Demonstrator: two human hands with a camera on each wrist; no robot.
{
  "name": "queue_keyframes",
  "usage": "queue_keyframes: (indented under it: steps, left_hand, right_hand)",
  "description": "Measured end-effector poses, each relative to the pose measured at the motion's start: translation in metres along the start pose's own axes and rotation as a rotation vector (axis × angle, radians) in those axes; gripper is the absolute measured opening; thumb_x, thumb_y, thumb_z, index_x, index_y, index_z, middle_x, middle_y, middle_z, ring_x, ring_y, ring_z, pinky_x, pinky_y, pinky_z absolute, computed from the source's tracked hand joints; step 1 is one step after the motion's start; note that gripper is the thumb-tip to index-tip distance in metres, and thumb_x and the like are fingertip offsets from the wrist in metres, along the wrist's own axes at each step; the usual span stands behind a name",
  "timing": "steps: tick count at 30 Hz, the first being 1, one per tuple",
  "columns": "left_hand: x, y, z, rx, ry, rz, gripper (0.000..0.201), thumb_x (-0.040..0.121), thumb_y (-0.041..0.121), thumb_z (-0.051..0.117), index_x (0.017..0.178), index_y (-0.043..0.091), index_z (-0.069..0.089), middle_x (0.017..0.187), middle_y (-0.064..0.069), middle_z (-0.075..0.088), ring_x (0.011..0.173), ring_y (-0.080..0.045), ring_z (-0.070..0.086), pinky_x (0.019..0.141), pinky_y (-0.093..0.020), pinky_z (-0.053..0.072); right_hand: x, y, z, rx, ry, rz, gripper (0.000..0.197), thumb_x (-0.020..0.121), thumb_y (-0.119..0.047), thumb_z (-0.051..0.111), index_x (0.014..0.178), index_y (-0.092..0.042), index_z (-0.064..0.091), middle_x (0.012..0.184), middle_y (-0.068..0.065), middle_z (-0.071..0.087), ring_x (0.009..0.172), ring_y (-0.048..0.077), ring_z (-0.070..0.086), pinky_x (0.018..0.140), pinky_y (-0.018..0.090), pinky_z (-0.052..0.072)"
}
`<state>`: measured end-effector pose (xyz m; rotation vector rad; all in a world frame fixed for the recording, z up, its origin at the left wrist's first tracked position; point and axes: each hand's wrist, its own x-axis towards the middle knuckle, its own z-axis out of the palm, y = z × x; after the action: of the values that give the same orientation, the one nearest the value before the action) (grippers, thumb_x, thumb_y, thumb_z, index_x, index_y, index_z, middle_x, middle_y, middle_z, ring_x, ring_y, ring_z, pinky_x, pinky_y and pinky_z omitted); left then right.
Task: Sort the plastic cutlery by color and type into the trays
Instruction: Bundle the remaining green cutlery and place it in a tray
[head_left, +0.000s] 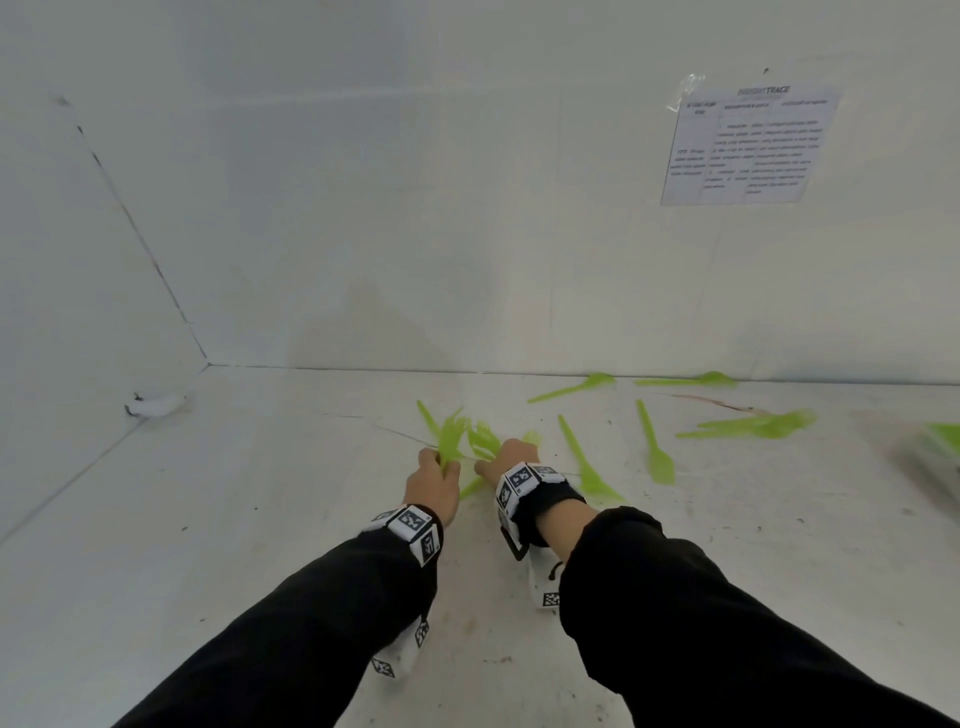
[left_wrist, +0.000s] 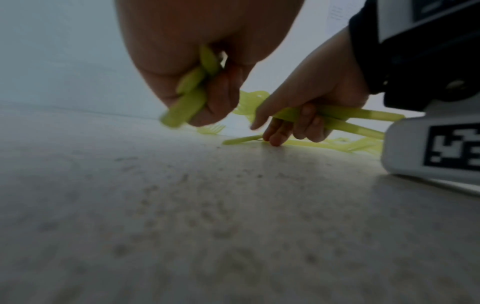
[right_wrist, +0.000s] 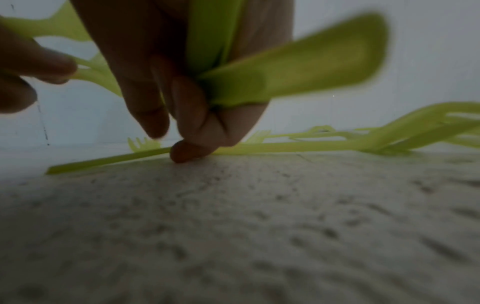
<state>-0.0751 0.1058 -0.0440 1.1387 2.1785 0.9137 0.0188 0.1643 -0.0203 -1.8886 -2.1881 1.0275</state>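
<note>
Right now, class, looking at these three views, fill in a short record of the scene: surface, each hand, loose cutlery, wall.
surface: white table, speckled with marks
left hand: grips a bundle of green forks
right hand: holds green handles, fingertips on a piece lying flat
loose cutlery: green spoons scattered to the right
wall: taped printed sheet; text unreadable

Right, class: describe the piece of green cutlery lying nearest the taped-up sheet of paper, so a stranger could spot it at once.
Start at the paper sheet taped to the back wall, then drop to where the wall meets the white table. Just left of straight below lies a green utensil, handle pointing left, almost parallel to that edge. Its neighbour further left lies slanted.
</note>
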Motion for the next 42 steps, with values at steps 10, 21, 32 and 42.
queue_keyframes:
  steps: [10,21,32,42]
  left_hand:
    - [-0.010,0.001,0.008,-0.496,-0.053,-0.157,0.016,0.097,0.021,0.041,0.098,0.007,0.050,0.066,-0.005,0.046,0.042,-0.015,0.028,0.041,-0.016,0.022]
    - [-0.024,0.004,0.007,-0.632,-0.097,-0.120,0.034,0.101,0.033,0.033,0.090,0.009,0.054,0.063,-0.002,0.039,0.034,-0.010,0.027,0.038,-0.016,0.022]
    - [-0.042,0.017,0.018,-0.713,-0.167,-0.094,0.031,0.099,0.026,0.037,0.085,0.008,0.058,0.066,-0.006,0.054,0.033,-0.012,0.031,0.040,-0.019,0.024]
    - [-0.049,0.018,0.016,-0.720,-0.274,-0.094,0.025,0.095,0.017,0.040,0.092,0.007,0.063,0.077,-0.006,0.053,0.050,-0.022,0.051,0.048,-0.028,0.043]
  right_hand:
    - [0.007,0.008,0.001,-0.019,0.009,-0.025,0.048,0.089,-0.020,0.059,0.060,-0.021,0.020,0.065,-0.006,0.021,0.054,0.004,0.019,0.049,0.014,0.020]
    - [0.002,0.017,-0.027,0.147,0.035,0.036,0.028,0.089,-0.009,0.051,0.063,-0.007,0.040,0.059,0.004,0.039,0.049,0.015,0.032,0.044,0.024,0.025]
    - [-0.031,0.031,-0.004,0.807,0.018,-0.174,0.029,0.092,-0.025,0.055,0.066,-0.011,0.054,0.062,0.000,0.054,0.041,0.015,0.035,0.043,0.024,0.031]
    - [-0.030,0.034,-0.015,0.957,0.021,-0.066,0.022,0.090,-0.013,0.057,0.069,-0.010,0.050,0.063,0.003,0.047,0.037,0.013,0.029,0.040,0.019,0.025]
